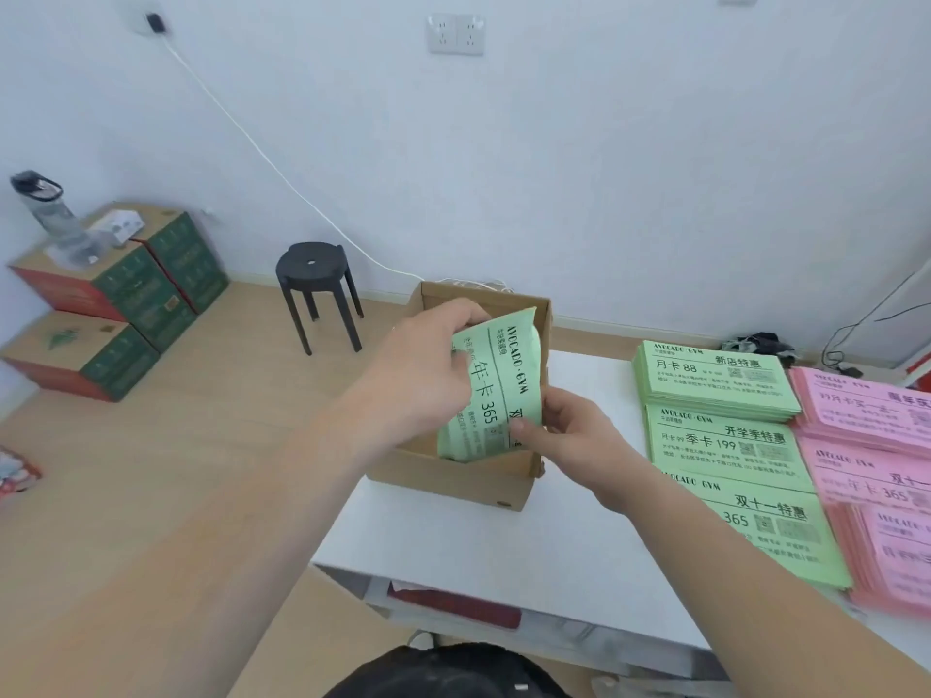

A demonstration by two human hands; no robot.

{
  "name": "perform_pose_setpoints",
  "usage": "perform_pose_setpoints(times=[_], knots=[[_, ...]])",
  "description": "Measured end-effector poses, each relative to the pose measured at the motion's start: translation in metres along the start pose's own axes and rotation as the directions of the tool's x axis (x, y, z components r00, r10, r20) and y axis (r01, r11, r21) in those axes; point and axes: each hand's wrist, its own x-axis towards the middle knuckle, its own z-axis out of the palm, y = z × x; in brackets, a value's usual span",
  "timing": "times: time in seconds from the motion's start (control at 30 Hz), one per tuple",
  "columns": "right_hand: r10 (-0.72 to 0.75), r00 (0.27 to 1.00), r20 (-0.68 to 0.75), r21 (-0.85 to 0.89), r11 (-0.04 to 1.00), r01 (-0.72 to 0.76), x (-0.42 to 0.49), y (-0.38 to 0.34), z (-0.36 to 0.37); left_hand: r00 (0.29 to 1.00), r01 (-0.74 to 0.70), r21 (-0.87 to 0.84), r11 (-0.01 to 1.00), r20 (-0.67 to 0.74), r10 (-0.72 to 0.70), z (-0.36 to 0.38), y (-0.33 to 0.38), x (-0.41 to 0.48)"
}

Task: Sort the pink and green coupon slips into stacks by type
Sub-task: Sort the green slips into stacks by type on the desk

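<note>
A green coupon slip (496,390) printed "365" is held upright and curved over an open cardboard box (453,483) at the left end of the white table (478,541). My left hand (428,375) grips its upper left edge. My right hand (564,435) pinches its lower right edge. To the right lie three green stacks: the far one (715,387), the middle one (725,445), the near one (776,541). Beyond them lie pink stacks, far (871,410), middle (871,476) and near (896,556). The box's contents are hidden behind the slip.
A black stool (317,289) stands on the wooden floor left of the table. Stacked green and red cartons (126,304) with a water bottle (50,214) on top stand by the left wall. A white cable (282,178) runs down the wall to behind the box.
</note>
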Motion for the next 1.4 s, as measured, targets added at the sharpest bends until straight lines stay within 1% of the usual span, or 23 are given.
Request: perform_pose_setpoints(times=[0.07,0.13,0.2,0.23,0.3,0.37,0.43,0.53,0.63,0.7,0.73,0.77,0.8,0.87,0.9,0.97,1.07,1.13,1.2,1.23,1.3,1.37,1.4], knots=[[-0.016,0.996,-0.086,0.135,0.990,0.028,-0.008,-0.013,-0.007,0.995,-0.067,-0.038,0.997,-0.074,0.065,-0.003,0.017,-0.002],[-0.046,0.983,-0.177,0.161,0.984,0.075,-0.019,-0.029,-0.023,0.988,-0.108,-0.097,0.989,-0.119,0.096,-0.003,0.035,-0.003],[-0.071,0.971,-0.228,0.052,0.995,0.085,-0.033,-0.039,-0.047,0.991,-0.092,-0.188,0.978,-0.115,0.071,0.004,0.049,-0.004],[-0.060,0.972,-0.228,-0.019,0.998,0.057,-0.041,-0.039,-0.061,0.995,-0.073,-0.253,0.965,-0.087,0.052,0.012,0.054,-0.007],[0.028,0.980,-0.199,-0.184,0.981,-0.065,-0.061,-0.034,-0.088,1.000,-0.009,-0.365,0.931,-0.006,0.008,0.038,0.059,-0.015],[0.150,0.971,-0.184,-0.349,0.914,-0.207,-0.083,-0.017,-0.106,0.994,0.084,-0.405,0.910,0.097,-0.049,0.077,0.057,-0.030],[0.238,0.950,-0.204,-0.489,0.815,-0.310,-0.103,0.009,-0.116,0.967,0.196,-0.386,0.901,0.227,-0.113,0.124,0.048,-0.048],[0.305,0.921,-0.242,-0.636,0.667,-0.389,-0.123,0.055,-0.122,0.898,0.398,-0.414,0.819,0.359,-0.254,0.184,0.032,-0.074],[0.306,0.906,-0.293,-0.709,0.565,-0.421,-0.134,0.089,-0.120,0.868,0.479,-0.442,0.759,0.365,-0.336,0.225,0.015,-0.090],[0.209,0.926,-0.316,-0.811,0.446,-0.377,-0.144,0.105,-0.110,0.859,0.500,-0.424,0.756,0.353,-0.370,0.242,0.002,-0.099],[0.142,0.941,-0.307,-0.845,0.414,-0.338,-0.150,0.113,-0.102,0.857,0.503,-0.399,0.767,0.343,-0.384,0.248,-0.005,-0.102],[0.097,0.952,-0.290,-0.847,0.436,-0.302,-0.155,0.119,-0.094,0.859,0.499,-0.365,0.786,0.326,-0.394,0.254,-0.010,-0.104],[0.093,0.958,-0.271,-0.824,0.491,-0.281,-0.160,0.124,-0.086,0.867,0.484,-0.327,0.812,0.305,-0.394,0.257,-0.013,-0.104],[0.144,0.959,-0.242,-0.752,0.596,-0.280,-0.168,0.134,-0.070,0.897,0.422,-0.260,0.869,0.256,-0.360,0.260,-0.017,-0.103],[0.167,0.960,-0.223,-0.743,0.608,-0.278,-0.171,0.141,-0.063,0.915,0.380,-0.220,0.898,0.232,-0.330,0.261,-0.017,-0.103],[0.139,0.968,-0.210,-0.761,0.598,-0.251,-0.177,0.154,-0.053,0.943,0.292,-0.112,0.950,0.200,-0.266,0.264,-0.019,-0.105],[0.090,0.964,-0.251,-0.738,0.626,-0.251,-0.179,0.160,-0.046,0.946,0.239,0.053,0.970,0.214,-0.244,0.267,-0.024,-0.118],[0.098,0.955,-0.281,-0.694,0.666,-0.273,-0.179,0.157,-0.042,0.958,0.172,0.121,0.978,0.212,-0.194,0.265,-0.024,-0.131],[0.177,0.940,-0.293,-0.632,0.702,-0.329,-0.176,0.149,-0.042,0.965,0.040,0.128,0.991,0.253,-0.072,0.264,-0.019,-0.144],[0.218,0.930,-0.296,-0.598,0.717,-0.358,-0.175,0.145,-0.043,0.952,-0.023,0.109,0.994,0.307,-0.012,0.264,-0.014,-0.151],[0.251,0.917,-0.310,-0.561,0.730,-0.390,-0.174,0.140,-0.045,0.900,-0.113,0.053,0.992,0.429,0.079,0.267,-0.006,-0.169],[0.251,0.907,-0.339,-0.560,0.721,-0.409,-0.173,0.143,-0.045,0.873,-0.154,-0.020,0.988,0.466,0.146,0.269,0.000,-0.184],[0.247,0.903,-0.352,-0.556,0.721,-0.414,-0.174,0.144,-0.045,0.885,-0.138,-0.063,0.988,0.440,0.152,0.269,-0.001,-0.188]])
